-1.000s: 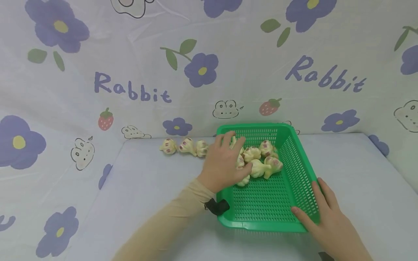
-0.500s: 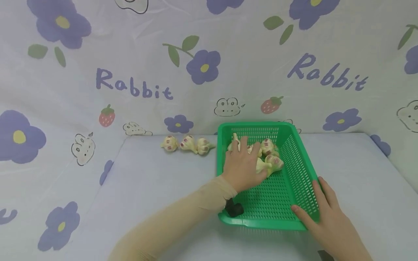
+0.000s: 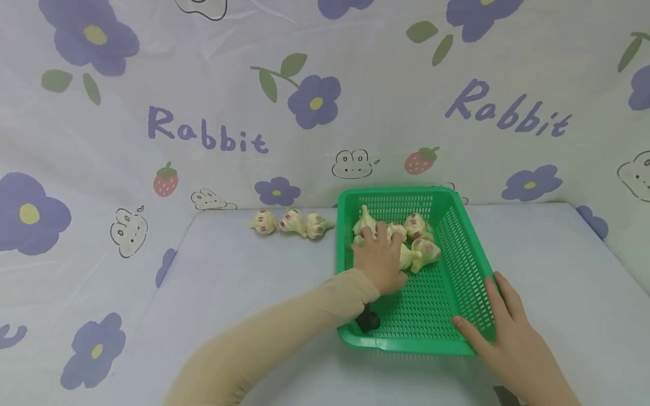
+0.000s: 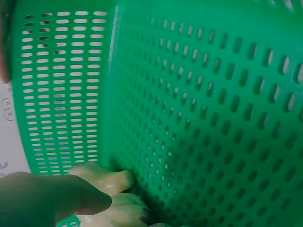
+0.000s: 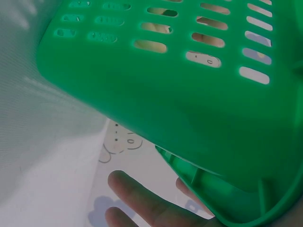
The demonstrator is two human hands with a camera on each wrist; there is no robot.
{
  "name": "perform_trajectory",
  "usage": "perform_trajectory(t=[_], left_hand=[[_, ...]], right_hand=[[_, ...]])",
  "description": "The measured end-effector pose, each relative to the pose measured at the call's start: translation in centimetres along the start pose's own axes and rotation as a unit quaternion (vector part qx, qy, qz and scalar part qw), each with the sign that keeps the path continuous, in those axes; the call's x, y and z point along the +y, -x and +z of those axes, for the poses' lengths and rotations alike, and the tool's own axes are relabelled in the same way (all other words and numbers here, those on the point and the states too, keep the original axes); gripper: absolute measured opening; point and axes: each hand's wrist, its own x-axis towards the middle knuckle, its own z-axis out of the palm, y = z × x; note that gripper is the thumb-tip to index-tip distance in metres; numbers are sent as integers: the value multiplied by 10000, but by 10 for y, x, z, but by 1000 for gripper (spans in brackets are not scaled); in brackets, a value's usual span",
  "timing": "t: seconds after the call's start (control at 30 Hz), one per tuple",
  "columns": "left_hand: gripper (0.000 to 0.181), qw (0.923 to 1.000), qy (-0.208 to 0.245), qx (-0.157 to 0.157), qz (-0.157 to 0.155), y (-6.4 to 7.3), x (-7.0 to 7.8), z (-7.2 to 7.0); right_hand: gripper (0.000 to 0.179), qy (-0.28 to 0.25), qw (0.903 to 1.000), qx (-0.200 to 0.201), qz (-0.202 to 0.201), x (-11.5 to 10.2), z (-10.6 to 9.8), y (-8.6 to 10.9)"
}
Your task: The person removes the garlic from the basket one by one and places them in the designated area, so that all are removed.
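Observation:
A green plastic basket (image 3: 416, 348) with slotted walls holds several garlic bulbs (image 3: 425, 254), bunched towards its back. My left hand (image 3: 378, 265) reaches inside, fingers bent down over the bulbs and partly hiding them. In the left wrist view its thumb (image 4: 57, 196) lies against a pale garlic bulb (image 4: 106, 182); the other fingers are out of that picture. My right hand (image 3: 518, 344) holds the basket's right rim near the front corner, thumb inside and fingers outside. Under the rim, the right wrist view shows its fingers (image 5: 142, 198).
Left of the basket, three garlic bulbs (image 3: 291, 222) lie in a row by the back of the table (image 3: 244, 287). A patterned cloth (image 3: 228, 73) with flowers and lettering hangs behind. The basket's back stands close to this cloth.
From above the basket's left edge, my left hand has moved right and down onto the bulbs inside. That uncovers the third bulb of the row. The right hand stays on the rim.

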Motion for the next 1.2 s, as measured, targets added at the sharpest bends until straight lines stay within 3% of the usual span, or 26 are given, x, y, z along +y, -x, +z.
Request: perform_trajectory(t=[0.23, 0.43, 0.63, 0.9, 1.03, 1.2], left_hand=[[77, 9982, -183, -550, -181, -15, 6, 17], [63, 9975, -269, -529, -372, -18, 8, 21], [41, 9963, -561, -551, -358, -15, 11, 24], [32, 9951, -786, -487, -354, -10, 14, 23], [28, 9951, -874, -361, -278, -7, 14, 22], [26, 9883, -1494, -310, 38, -5, 14, 19]], right_hand=[[102, -16, 9999, 133, -90, 0, 2, 1], [101, -46, 9994, 267, -213, -1, 3, 1], [101, -31, 9994, 292, -205, -1, 3, 2], [101, -25, 9994, 275, -185, -3, 3, 4], [102, -21, 9998, 165, -132, -2, 2, 4], [101, -60, 9997, 213, -123, -1, 4, 5]])
